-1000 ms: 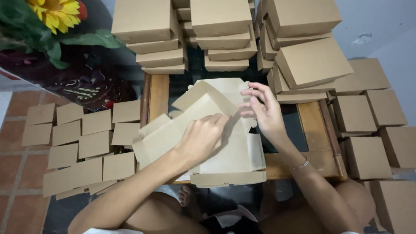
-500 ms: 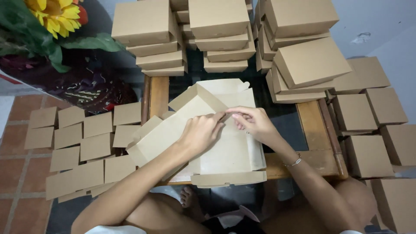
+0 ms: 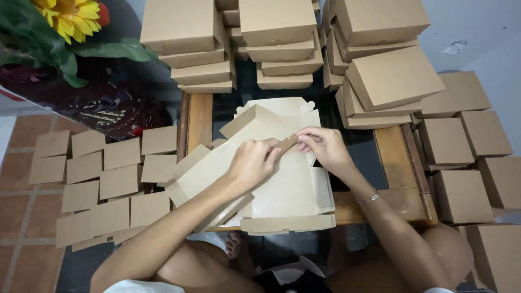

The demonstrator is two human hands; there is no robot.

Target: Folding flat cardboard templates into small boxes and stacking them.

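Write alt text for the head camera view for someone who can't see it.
Two bare hands, left hand and right hand, pinch a flap of a half-folded brown cardboard box on a small wooden table. Stacks of finished boxes stand behind; flat cardboard pieces lie on the tiled floor.

A home is being shown, and it is being used as a little box-making spot. A small wooden table [image 3: 201,116] with a dark glass top is being used on a red tile floor [image 3: 16,217]. Finished brown boxes [image 3: 287,38] are being kept in tall piles, and flat box pieces [image 3: 103,168] are being spread on the floor. A sunflower [image 3: 70,16] is being kept nearby.
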